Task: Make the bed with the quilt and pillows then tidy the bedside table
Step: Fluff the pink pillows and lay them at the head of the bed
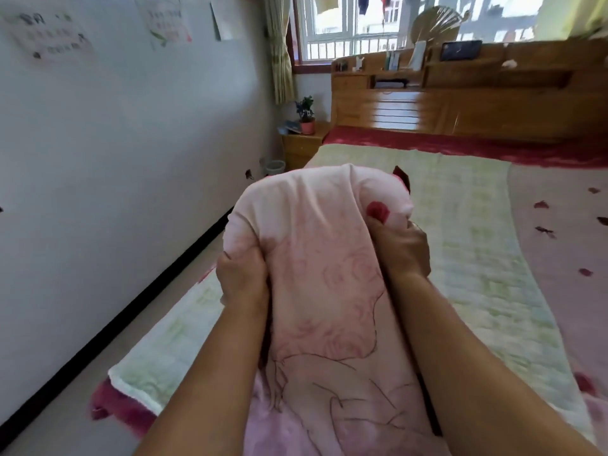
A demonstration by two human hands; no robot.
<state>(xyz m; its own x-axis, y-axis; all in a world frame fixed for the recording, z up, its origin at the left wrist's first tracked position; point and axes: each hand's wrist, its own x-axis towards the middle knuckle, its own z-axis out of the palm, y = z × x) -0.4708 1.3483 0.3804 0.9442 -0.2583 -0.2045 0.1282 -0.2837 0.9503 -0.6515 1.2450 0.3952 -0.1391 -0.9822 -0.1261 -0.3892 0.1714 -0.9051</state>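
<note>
Blurred paper sheets [166, 26] hang on the white wall [98, 126] to my left, a black skirting strip [131, 301] along its foot. Ahead I see a barred window [348, 28], its pale curtain [279, 51], an open folding fan [434, 24] and a small bin [274, 166].

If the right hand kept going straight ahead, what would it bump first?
The right hand grips the pink quilt, so that bunch comes first; beyond, probably the green bed cover.

The wall sheets [49, 37] carry print too blurred to read.
</note>
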